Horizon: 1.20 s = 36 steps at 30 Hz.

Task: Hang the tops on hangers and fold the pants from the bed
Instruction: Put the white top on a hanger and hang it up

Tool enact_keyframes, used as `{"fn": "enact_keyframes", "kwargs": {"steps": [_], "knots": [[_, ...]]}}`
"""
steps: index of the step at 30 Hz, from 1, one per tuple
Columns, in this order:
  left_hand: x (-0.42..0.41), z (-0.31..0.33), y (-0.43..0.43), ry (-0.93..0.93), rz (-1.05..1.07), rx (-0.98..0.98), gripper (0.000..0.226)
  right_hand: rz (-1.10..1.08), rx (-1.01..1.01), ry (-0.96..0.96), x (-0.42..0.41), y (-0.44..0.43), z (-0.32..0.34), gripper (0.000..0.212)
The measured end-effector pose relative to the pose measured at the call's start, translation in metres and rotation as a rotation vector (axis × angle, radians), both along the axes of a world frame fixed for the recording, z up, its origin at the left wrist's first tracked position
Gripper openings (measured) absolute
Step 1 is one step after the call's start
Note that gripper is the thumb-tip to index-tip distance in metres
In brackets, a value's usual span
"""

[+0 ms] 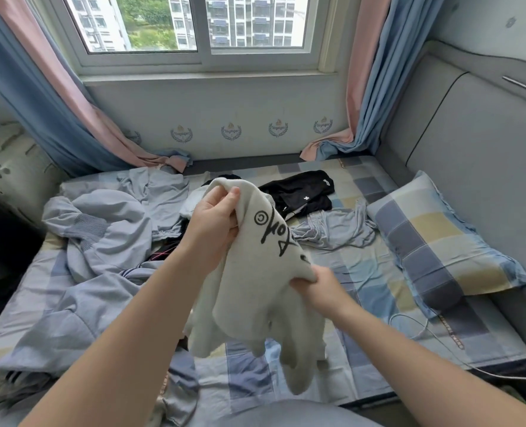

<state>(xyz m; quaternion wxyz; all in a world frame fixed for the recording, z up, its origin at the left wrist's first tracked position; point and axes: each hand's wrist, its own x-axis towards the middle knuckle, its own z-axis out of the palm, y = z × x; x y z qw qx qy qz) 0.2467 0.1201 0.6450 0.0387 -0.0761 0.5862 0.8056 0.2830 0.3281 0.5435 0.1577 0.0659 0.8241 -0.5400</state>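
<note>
I hold a cream knitted top (255,300) with black lettering up above the bed (375,291). My left hand (214,223) grips its upper edge, thumb over the fabric. Lower and to the right, my right hand (315,286) pinches another part of it. The rest of the top hangs bunched between my arms. A black garment (301,191) with small white marks lies on the checked sheet behind. A light blue-grey garment (335,231) is crumpled to the right of the top. No hanger is in view.
A rumpled blue-grey quilt (101,241) fills the bed's left half, with dark clothes partly under it. A checked pillow (440,241) leans at the right by the padded headboard (471,155). A white cable (424,328) trails over the right edge. Curtains and a window stand behind.
</note>
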Motion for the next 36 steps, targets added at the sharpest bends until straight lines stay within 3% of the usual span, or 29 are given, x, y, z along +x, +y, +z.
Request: {"fn": "enact_keyframes", "kwargs": {"steps": [2, 5, 10, 15, 18, 21, 24, 27, 33, 36], "knots": [[0.001, -0.011, -0.007, -0.002, -0.066, -0.14, 0.019, -0.058, -0.083, 0.055, -0.008, 0.007, 0.016, 0.003], [0.011, -0.029, -0.006, -0.099, -0.163, -0.231, 0.02, -0.078, -0.135, 0.152, -0.016, 0.01, 0.041, 0.02], [0.034, -0.057, 0.002, -0.269, -0.414, -0.411, 0.051, -0.064, -0.235, 0.227, -0.02, 0.001, 0.067, 0.02], [0.043, -0.065, 0.011, -0.382, -0.517, -0.352, 0.075, -0.159, -0.265, 0.305, -0.024, 0.004, 0.079, 0.021], [0.044, -0.061, 0.011, -0.346, -0.589, -0.266, 0.067, -0.205, -0.256, 0.292, -0.023, 0.008, 0.077, 0.022], [0.044, -0.06, 0.017, -0.289, -0.479, -0.268, 0.044, -0.211, -0.224, 0.287, -0.02, 0.011, 0.072, 0.021], [0.038, -0.06, 0.019, -0.328, -0.197, -0.204, 0.026, -0.174, -0.266, 0.221, -0.017, 0.016, 0.069, 0.013], [0.028, -0.049, 0.01, -0.32, -0.031, -0.123, 0.018, -0.095, -0.251, 0.199, -0.012, 0.024, 0.068, 0.042], [0.033, -0.037, 0.018, -0.338, 0.023, -0.075, 0.016, 0.127, -0.225, 0.049, 0.011, 0.024, 0.055, 0.082], [0.039, -0.029, 0.026, -0.32, 0.027, -0.013, 0.016, 0.233, -0.138, -0.007, 0.024, 0.011, 0.036, 0.092]]}}
